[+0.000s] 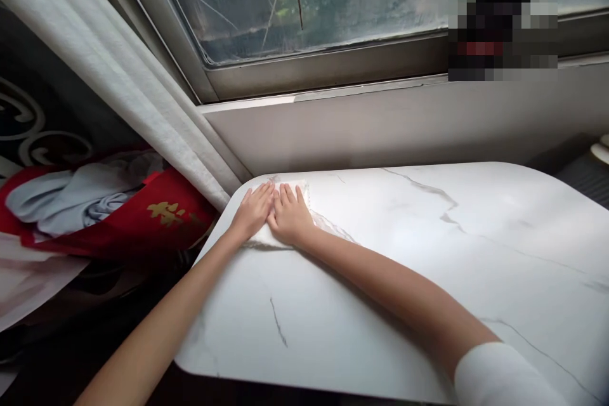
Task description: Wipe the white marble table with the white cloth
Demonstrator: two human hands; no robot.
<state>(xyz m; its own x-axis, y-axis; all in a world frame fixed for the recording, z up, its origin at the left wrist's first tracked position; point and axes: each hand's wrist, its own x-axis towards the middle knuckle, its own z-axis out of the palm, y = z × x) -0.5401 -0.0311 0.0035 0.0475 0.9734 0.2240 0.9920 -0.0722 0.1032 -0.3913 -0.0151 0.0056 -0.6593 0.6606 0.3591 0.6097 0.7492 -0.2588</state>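
A thin white cloth [270, 238] lies on the white marble-patterned table [380, 304] near its far left corner. My left hand [255, 209] rests flat on the cloth's left part, palm down. Beside it, my right hand [290, 214] presses flat on the cloth with its fingers stretched out and a little apart. The two hands touch or nearly touch at the thumbs. Parts of the cloth under both palms are hidden.
A window [333, 6] with a metal frame stands behind the table. At the left hangs a pale curtain [118, 70], beside a red bag [157, 216] holding grey cloth [80, 196]. A blurred block covers part of the window at the upper right.
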